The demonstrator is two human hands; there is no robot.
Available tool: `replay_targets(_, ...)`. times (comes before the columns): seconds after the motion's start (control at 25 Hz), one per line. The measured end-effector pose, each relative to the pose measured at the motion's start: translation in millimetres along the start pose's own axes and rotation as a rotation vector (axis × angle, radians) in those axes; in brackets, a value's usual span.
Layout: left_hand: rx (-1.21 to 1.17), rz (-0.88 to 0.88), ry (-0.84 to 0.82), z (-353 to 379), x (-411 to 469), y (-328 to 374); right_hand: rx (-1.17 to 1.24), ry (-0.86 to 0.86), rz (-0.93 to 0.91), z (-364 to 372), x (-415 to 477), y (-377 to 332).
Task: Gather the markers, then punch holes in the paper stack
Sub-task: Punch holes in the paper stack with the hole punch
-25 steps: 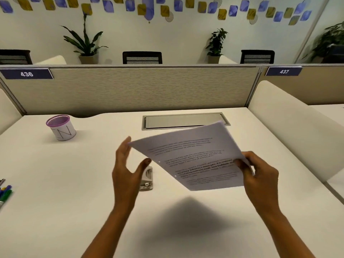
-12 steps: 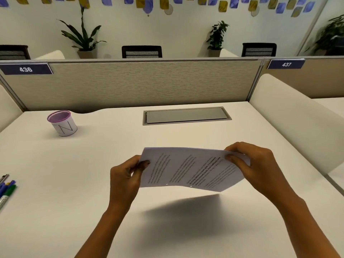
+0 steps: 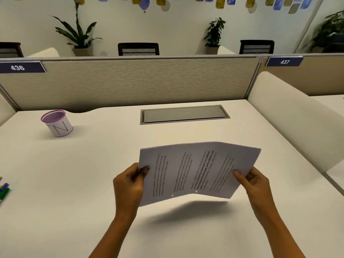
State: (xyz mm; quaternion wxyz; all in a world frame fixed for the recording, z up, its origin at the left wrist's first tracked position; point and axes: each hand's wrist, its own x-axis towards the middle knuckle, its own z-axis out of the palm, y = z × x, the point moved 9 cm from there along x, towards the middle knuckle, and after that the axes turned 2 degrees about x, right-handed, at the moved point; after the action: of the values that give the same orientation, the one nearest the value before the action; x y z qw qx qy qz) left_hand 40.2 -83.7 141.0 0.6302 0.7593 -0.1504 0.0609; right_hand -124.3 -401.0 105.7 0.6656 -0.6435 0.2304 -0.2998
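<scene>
White printed sheets, the paper stack (image 3: 197,172), are held up above the pale desk (image 3: 78,183) in the single head view, turned sideways so that the lines of text run up and down. The print is blurred and cannot be read; one heavier, bold passage is seen right of the middle. Two small punched holes are visible near the lower edge of the stack, and a shadow is cast on the desk beneath it. The stack is bowed, with a ridge near its upper middle.

Two dark blue plates are fixed to the beige partition (image 3: 145,81): the 436 label (image 3: 17,67) at the left and the 437 label (image 3: 284,61) at the right. A large letter N is drawn on the white band of the purple mesh cup (image 3: 56,122), which stands upright at the far left of the desk, well apart from the paper.

The left hand (image 3: 130,185) is closed on the left edge of the stack, thumb on the printed face and fingers curled behind. The right hand (image 3: 255,185) is closed on the lower right part of the stack, one digit laid across the front and the rest hidden behind the sheets.

The markers (image 3: 4,190), blue and green among them, are seen lying at the left border of the desk, cut off by the frame. A grey hatch (image 3: 184,114) is set flush into the desk near the partition.
</scene>
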Motion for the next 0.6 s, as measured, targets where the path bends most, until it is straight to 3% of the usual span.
replay_targets(0.24,-0.009,0.027,0.093,14,-13,0,-0.040,0.119,-0.159,-15,3,-26)
replay_targets(0.6,0.076,-0.176,0.015,29,-41,-44,-0.064,0.195,-0.011,-27,-12,34)
